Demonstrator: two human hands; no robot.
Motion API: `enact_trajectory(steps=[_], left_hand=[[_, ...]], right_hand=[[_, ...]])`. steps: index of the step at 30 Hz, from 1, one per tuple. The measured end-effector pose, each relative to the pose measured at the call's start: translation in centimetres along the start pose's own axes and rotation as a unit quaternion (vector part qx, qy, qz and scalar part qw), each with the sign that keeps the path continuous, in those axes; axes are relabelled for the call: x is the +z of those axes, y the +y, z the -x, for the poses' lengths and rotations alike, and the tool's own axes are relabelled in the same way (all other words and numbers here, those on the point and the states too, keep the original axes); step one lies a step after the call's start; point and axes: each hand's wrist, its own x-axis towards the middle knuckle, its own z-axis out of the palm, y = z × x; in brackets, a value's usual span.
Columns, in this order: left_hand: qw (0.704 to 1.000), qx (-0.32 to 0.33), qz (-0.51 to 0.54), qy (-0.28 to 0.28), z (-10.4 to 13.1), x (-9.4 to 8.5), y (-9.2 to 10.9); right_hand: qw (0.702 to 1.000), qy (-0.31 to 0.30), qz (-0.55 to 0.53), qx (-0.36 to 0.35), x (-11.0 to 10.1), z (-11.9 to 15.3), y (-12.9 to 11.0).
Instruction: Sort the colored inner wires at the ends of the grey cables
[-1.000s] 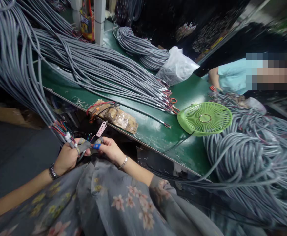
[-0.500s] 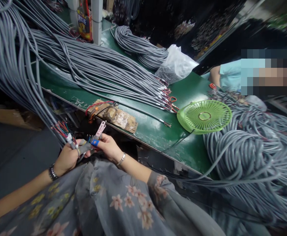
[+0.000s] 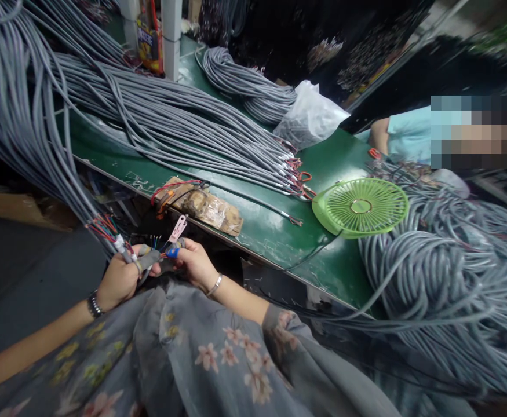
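My left hand (image 3: 125, 277) is closed around the end of a grey cable (image 3: 127, 253), with grey finger covers on its fingers. Thin coloured wires (image 3: 155, 243) fan out past its fingertips. My right hand (image 3: 194, 262) pinches the tips of some of these wires between thumb and finger; a blue band wraps its thumb. Upright beside its index finger stands a pink slotted strip (image 3: 177, 229), whose lower end is hidden. Left of my left hand, more cable ends with bare coloured wires (image 3: 104, 227) hang from the grey bundle (image 3: 57, 156).
Long grey cables (image 3: 183, 121) lie across the green table (image 3: 262, 243). A taped cardboard piece (image 3: 214, 209) sits at its near edge. A green fan (image 3: 361, 206) stands beside a big cable heap (image 3: 444, 278). Behind are a plastic bag (image 3: 312, 116) and another person's arm (image 3: 380, 134).
My right hand has drawn slightly right, away from my left hand, and orange-red wires now show between them. My left hand stays almost in place.
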Motion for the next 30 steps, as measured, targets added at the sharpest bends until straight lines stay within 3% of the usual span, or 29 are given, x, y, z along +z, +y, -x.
enact_trajectory(steps=[8,13,16,21,30], left_hand=[[0.997,0.01,0.057,-0.054,0.2,-0.7,1.2],[0.988,0.011,0.048,-0.146,-0.1,-0.6,2.7],[0.98,0.001,0.025,-0.196,-0.6,-0.4,3.4],[0.973,-0.029,0.019,-0.227,-1.6,0.0,3.7],[0.973,-0.052,0.038,-0.222,-2.1,0.1,3.3]], right_hand=[[0.994,0.064,-0.088,-0.007,-1.6,-0.8,-1.5],[0.998,-0.047,-0.041,0.021,-1.6,-2.0,-2.4],[0.995,-0.094,0.0,-0.014,-1.1,-2.4,-2.4],[0.982,0.009,0.095,-0.165,-0.3,-2.3,-1.8],[0.976,0.071,0.081,-0.188,-0.2,-2.5,-1.0]])
